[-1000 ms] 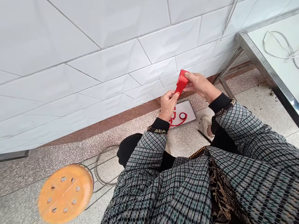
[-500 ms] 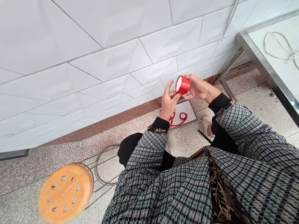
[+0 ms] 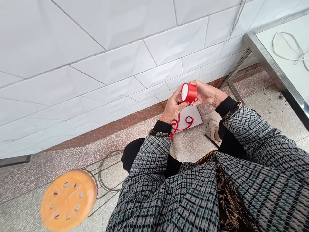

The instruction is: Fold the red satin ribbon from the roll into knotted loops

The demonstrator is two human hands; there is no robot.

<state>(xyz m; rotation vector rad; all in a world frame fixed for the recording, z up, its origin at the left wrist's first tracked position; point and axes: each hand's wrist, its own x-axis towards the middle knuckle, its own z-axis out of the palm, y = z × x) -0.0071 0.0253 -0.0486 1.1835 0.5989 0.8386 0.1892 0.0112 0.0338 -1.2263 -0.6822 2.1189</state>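
A roll of red ribbon [image 3: 190, 93] with a white end face is held in the air between both my hands. My left hand [image 3: 174, 104] grips its lower left side, thumb in front and fingers curled behind. My right hand [image 3: 205, 92] closes round the roll's right side, with some fingers hidden behind it. Below the hands, a white board [image 3: 196, 116] with a dark edge lies on the floor. Red ribbon [image 3: 177, 124] runs in loops over it and hangs past its near edge. A round white piece rimmed in red [image 3: 188, 120] rests on the board.
To the left, a round orange stool top [image 3: 69, 199] with holes lies tipped over, its metal legs stretching toward my knee. A steel-framed table [image 3: 277, 69] stands at right, bearing a pale cable [image 3: 287, 59]. The tiled wall [image 3: 120, 64] rises in front.
My left hand has closed in on the ribbon roll, its raised fingers now against it. The roll has dropped slightly and more red ribbon shows below my left wrist.
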